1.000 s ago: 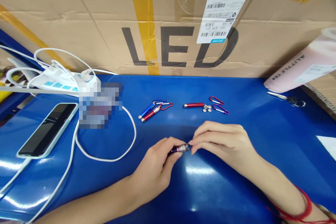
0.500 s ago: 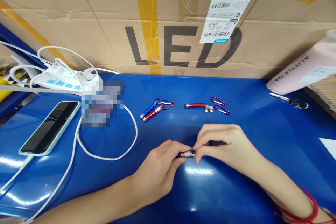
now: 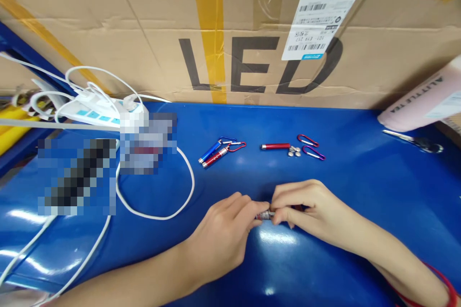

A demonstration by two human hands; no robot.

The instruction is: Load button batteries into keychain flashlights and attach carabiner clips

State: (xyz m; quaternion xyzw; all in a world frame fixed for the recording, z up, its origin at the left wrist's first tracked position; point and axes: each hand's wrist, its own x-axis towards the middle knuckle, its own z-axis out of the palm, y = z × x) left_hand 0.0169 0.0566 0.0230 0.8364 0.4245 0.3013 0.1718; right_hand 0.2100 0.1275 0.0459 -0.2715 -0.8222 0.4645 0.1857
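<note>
My left hand (image 3: 226,230) is closed around a small keychain flashlight (image 3: 265,215), and its silver, label-wrapped part shows between my hands. At the flashlight's right end, my right hand (image 3: 306,206) pinches with thumb and fingers, which hide that tip. Beyond my hands lie a blue flashlight (image 3: 210,152) and a red flashlight (image 3: 216,157), side by side with carabiner clips attached. Farther right is a red tube (image 3: 275,146) with several button cells (image 3: 294,151) at its end. Next to them rest a red carabiner (image 3: 308,140) and a purple carabiner (image 3: 313,153).
A large cardboard box (image 3: 144,53) stands along the back of the blue table (image 3: 223,184). On the left are a white power strip (image 3: 95,114), a looped white cable (image 3: 154,218) and blurred-out items. A pink bottle (image 3: 410,105) and keys (image 3: 414,141) lie at right.
The whole view has shifted slightly, with things appearing farther right. My left fingers now cover more of the flashlight's body, and both hands stay on it.
</note>
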